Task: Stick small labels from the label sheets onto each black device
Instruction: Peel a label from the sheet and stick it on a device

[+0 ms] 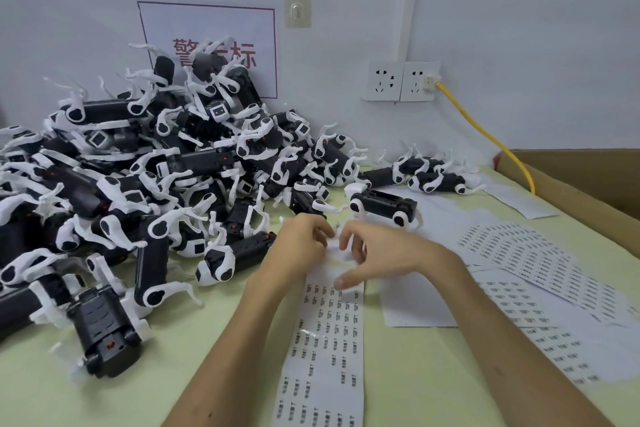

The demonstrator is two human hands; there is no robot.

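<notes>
The long label sheet (325, 350) lies on the desk (225, 350) straight in front of the person, its far end lifted between both hands. The left hand (301, 248) pinches that end with curled fingers. The right hand (377, 253) curls over it too, thumb pressed on the paper. Blur hides whether 1 label is already peeled. The sheet's top rows look bare and a few gaps show lower down, so some labels seem used, but most remain. The pile of black devices (138, 184) at the left is large. 1 device (382, 206) sits just beyond the hands and a few devices (433, 173) lie apart at the right, so much work likely remains. The devices are hard matte plastic wrapped in soft white foam strips. More label sheets (519, 274), thin, glossy and fanned, lie at the right.
</notes>
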